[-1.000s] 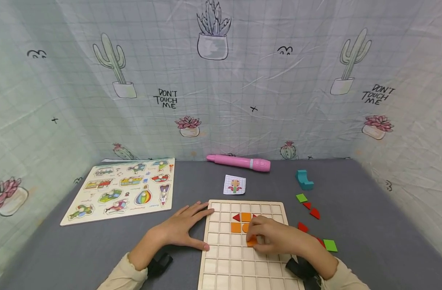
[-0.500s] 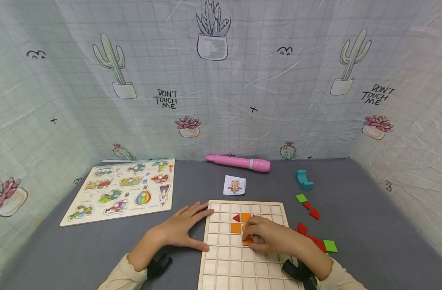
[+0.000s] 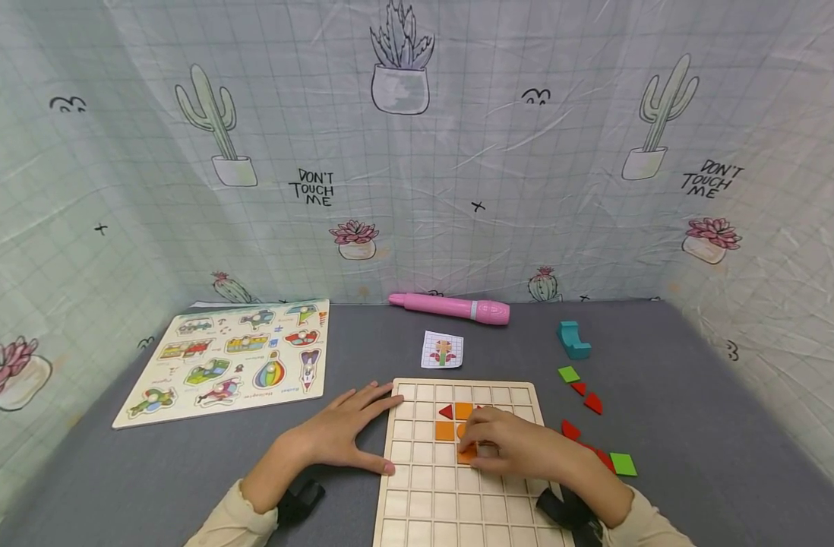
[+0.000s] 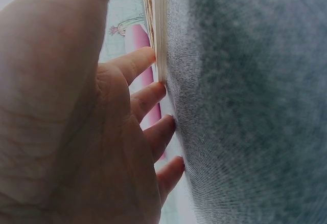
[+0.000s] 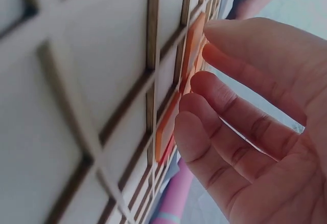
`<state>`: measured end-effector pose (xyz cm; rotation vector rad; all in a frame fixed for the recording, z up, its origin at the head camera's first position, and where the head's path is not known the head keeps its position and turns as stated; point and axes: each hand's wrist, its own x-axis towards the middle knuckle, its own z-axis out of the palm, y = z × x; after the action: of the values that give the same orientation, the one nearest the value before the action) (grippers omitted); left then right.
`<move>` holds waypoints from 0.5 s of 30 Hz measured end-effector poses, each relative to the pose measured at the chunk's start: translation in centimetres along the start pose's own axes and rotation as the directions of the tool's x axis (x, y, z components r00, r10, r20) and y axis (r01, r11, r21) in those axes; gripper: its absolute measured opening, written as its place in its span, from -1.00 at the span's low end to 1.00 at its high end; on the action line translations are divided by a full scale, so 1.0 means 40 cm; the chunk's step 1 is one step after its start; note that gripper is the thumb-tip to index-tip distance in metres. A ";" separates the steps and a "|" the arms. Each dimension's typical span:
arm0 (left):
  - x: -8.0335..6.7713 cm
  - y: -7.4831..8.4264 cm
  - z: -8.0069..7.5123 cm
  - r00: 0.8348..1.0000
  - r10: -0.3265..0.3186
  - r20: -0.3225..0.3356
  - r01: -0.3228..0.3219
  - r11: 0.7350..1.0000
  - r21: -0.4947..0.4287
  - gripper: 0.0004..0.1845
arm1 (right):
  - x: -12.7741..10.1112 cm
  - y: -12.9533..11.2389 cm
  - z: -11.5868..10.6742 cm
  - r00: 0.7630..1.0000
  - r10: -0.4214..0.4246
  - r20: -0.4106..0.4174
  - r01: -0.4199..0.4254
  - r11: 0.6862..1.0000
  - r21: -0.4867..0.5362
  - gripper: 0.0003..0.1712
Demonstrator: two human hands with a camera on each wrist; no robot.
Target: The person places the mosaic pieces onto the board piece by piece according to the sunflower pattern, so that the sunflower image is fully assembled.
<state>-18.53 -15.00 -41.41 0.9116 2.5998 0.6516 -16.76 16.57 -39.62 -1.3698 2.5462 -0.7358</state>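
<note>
A wooden grid board [image 3: 431,494] lies on the grey table in front of me. It holds a red triangle [image 3: 447,411] and two orange squares [image 3: 445,430]. My right hand [image 3: 504,445] rests over the board's middle. Its nearly straight fingertips touch an orange piece [image 3: 466,455] lying in a cell. In the right wrist view the fingers [image 5: 214,127] reach onto the orange piece [image 5: 166,127], which sits slightly raised in the grid [image 5: 76,81]. My left hand [image 3: 345,433] lies flat on the table, its fingers [image 4: 138,65] against the board's left edge [image 4: 160,29].
Loose red pieces [image 3: 593,402] and green squares [image 3: 623,463] lie right of the board, with a teal block [image 3: 573,339] behind them. A pattern card [image 3: 442,349] and a pink pen [image 3: 451,307] lie beyond the board. A picture puzzle [image 3: 232,357] sits at left. Cloth walls surround the table.
My right hand has shifted slightly left, bringing the orange piece down into a cell below the other orange squares. The left hand has stayed put.
</note>
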 end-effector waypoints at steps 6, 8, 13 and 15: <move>0.001 -0.002 -0.001 1.000 0.024 -0.010 -0.024 1.000 0.004 0.03 | -0.026 0.014 -0.023 0.999 0.045 -0.017 -0.044 0.998 0.051 -0.89; 0.000 -0.002 -0.001 1.000 0.021 -0.008 -0.021 1.000 0.003 0.02 | -0.037 0.020 -0.032 0.998 0.064 -0.017 -0.063 0.996 0.061 -0.90; -0.002 0.000 -0.001 1.000 0.016 -0.006 -0.016 1.000 0.000 0.03 | -0.063 0.041 -0.055 0.995 0.092 -0.036 -0.089 0.994 0.062 -0.92; -0.003 0.001 -0.002 1.000 0.019 -0.008 -0.019 1.000 -0.001 0.03 | -0.074 0.051 -0.065 0.993 0.102 -0.052 -0.098 0.993 0.064 -0.91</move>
<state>-18.45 -15.08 -41.33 0.9356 2.6003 0.6631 -17.53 20.84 -38.65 -1.2099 2.5885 -0.8372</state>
